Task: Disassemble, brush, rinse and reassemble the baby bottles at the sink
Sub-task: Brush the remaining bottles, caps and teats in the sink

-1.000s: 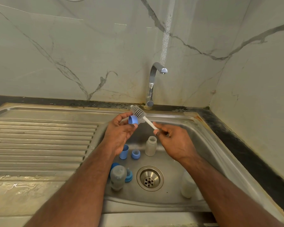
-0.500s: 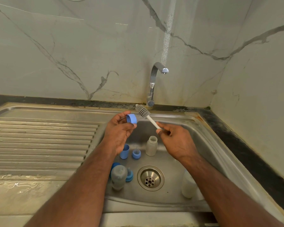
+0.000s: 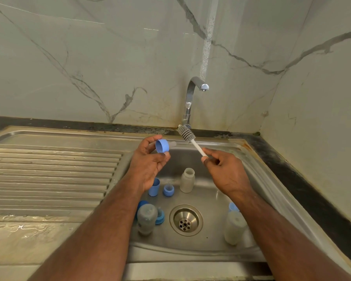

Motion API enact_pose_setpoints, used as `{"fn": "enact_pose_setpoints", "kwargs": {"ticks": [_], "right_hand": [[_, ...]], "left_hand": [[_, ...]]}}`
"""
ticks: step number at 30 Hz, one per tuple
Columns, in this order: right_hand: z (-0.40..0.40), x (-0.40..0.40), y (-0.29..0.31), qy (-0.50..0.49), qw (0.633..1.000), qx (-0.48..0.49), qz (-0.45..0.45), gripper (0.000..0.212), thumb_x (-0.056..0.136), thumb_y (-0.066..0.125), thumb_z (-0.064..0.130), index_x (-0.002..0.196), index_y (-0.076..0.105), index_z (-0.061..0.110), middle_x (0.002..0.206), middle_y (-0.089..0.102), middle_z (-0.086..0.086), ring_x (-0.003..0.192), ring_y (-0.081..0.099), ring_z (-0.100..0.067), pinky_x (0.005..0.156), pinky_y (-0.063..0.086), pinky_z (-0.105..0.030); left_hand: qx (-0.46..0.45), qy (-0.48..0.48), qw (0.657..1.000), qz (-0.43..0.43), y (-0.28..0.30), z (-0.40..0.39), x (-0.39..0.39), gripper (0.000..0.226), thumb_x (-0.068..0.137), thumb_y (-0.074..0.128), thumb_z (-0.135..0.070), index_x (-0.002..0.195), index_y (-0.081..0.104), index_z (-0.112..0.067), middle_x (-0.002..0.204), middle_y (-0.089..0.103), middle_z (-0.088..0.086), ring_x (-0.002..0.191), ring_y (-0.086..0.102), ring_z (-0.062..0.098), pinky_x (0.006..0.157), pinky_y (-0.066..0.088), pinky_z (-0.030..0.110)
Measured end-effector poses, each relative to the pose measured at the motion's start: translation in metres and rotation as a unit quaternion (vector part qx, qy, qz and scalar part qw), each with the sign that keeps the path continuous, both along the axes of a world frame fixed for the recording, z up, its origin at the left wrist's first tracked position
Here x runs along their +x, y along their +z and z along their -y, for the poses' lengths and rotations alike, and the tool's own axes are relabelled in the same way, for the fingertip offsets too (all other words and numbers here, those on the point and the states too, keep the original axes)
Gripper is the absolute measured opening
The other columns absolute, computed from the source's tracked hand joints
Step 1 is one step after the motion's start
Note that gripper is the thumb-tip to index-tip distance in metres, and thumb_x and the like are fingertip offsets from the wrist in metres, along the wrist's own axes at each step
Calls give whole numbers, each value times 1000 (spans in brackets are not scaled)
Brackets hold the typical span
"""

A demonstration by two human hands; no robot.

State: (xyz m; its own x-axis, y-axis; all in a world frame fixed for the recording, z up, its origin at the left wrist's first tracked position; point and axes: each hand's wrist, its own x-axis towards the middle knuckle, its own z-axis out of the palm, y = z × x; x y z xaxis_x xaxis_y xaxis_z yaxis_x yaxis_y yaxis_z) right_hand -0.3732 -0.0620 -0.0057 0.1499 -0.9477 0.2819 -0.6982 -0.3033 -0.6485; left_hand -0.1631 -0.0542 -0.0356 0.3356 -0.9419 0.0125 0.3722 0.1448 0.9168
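Steel sink (image 3: 257,175), drain at centre. Three bottles: two (image 3: 234,228) (image 3: 147,219) at front, one (image 3: 187,180) upright behind the drain. Right hand (image 3: 225,171) pinches brush (image 3: 186,134) handle, bristles raised. Left hand (image 3: 148,161) grips blue cap (image 3: 162,146) beside the brush. Blue parts (image 3: 154,187) (image 3: 168,190) on sink floor.

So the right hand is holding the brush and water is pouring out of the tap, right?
Not quite. The right hand does hold the brush by its white handle, but the tap is dry: the head view shows no water coming from its spout. The left hand holds a blue cap beside the brush.
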Motion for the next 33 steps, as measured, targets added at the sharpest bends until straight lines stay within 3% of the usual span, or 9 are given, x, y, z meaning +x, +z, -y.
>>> {"fn": "enact_pose_setpoints", "kwargs": {"ticks": [4, 8, 13, 15, 19, 21, 24, 29, 33], "right_hand": [[-1, -1, 0, 5, 1000, -1, 12, 37, 101, 56, 35, 138, 58, 34, 72, 57, 10, 62, 51, -6, 57, 37, -17], [-5, 3, -3, 25, 1000, -1, -1, 38, 101, 55, 35, 139, 57, 32, 73, 56, 9, 66, 52, -6, 68, 49, -24], [-5, 5, -4, 34, 999, -9, -8, 39, 101, 56, 36, 140, 56, 34, 76, 57, 14, 69, 53, -4, 72, 49, -23], [-9, 9, -3, 49, 999, -8, -11, 38, 100, 56, 36, 139, 56, 34, 82, 60, 17, 69, 53, -2, 69, 44, -18], [-15, 19, -4, 88, 994, -28, -56, 38, 100, 57, 35, 138, 57, 35, 119, 69, 15, 86, 60, -1, 78, 47, -16], [-11, 21, -2, 70, 995, -21, -70, 39, 101, 55, 35, 140, 56, 34, 123, 68, 12, 87, 58, -2, 79, 46, -18], [-9, 18, 0, 41, 996, -17, -77, 40, 103, 52, 35, 143, 53, 33, 114, 69, 5, 79, 54, -3, 77, 44, -20], [-6, 11, -3, 49, 998, -4, -50, 37, 101, 56, 36, 138, 58, 36, 92, 65, 16, 66, 52, -1, 63, 38, -15], [-5, 9, -2, 35, 999, -9, -31, 37, 101, 55, 37, 138, 58, 36, 77, 59, 16, 64, 52, -1, 63, 40, -17]], "left_hand": [[16, 6, 999, 47, -3, 0, 1, 56, 86, 65, 18, 114, 69, -30, 121, 67, 10, 116, 66, 29, 102, 55, 48], [14, 14, 998, 55, -2, 1, 0, 54, 85, 67, 16, 113, 70, -29, 120, 69, 7, 117, 66, 28, 102, 54, 47], [10, 15, 1000, -24, 2, 1, 0, 40, 87, 70, 10, 115, 70, -19, 113, 73, 8, 111, 70, 24, 91, 59, 35], [12, 22, 1000, -12, 0, 3, -1, 42, 85, 71, 11, 114, 69, -20, 115, 73, 9, 109, 71, 24, 92, 59, 37], [25, 14, 1000, -1, -1, 3, -1, 44, 82, 73, 11, 121, 68, -10, 117, 74, 9, 110, 72, 24, 97, 58, 41], [21, 0, 1000, 18, 0, 1, -2, 44, 83, 73, 11, 121, 68, -10, 117, 74, 8, 109, 72, 22, 96, 58, 40], [19, 2, 999, 29, 1, 0, -5, 42, 84, 72, 12, 111, 69, -19, 115, 74, 4, 108, 71, 19, 95, 58, 37], [14, -4, 1000, 21, 2, -2, -3, 44, 84, 70, 14, 113, 69, -18, 122, 72, 6, 111, 70, 21, 97, 57, 38], [14, -8, 998, 56, 0, 0, -5, 46, 82, 73, 13, 109, 71, -25, 122, 73, 4, 115, 69, 21, 102, 55, 44]]}}
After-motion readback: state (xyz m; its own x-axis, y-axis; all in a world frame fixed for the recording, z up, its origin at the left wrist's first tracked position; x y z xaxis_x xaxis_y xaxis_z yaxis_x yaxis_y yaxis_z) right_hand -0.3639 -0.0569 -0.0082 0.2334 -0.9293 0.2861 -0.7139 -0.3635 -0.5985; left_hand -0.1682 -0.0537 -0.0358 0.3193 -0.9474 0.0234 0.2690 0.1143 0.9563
